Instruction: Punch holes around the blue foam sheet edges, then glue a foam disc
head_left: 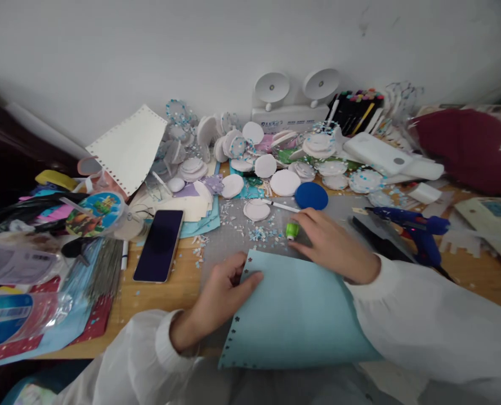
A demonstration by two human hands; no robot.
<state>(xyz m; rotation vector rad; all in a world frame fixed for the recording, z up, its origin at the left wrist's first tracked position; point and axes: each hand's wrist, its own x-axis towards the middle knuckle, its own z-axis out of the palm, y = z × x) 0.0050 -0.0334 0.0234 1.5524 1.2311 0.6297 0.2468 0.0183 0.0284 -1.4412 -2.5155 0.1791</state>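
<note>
A light blue sheet of paper (301, 315) lies across the front edge of the desk, with small flower-shaped holes along its left edge and some at its near edge. My left hand (227, 292) pinches its upper left corner, thumb on top and fingers underneath. Just beyond the sheet's far edge, my right hand (329, 242) has thumb and forefinger around a small green craft punch (291, 230). Tiny blue and white paper bits (261, 232) are scattered on the grey mat (217, 247) beside the punch.
A phone (159, 246) lies to the left, near a clear bottle (22, 315). White discs (285, 183) and a blue disc (312, 196) sit at the back. On the right are a blue glue gun (423, 225) and a white device (379, 153). A punched cream sheet (130, 149) leans back left.
</note>
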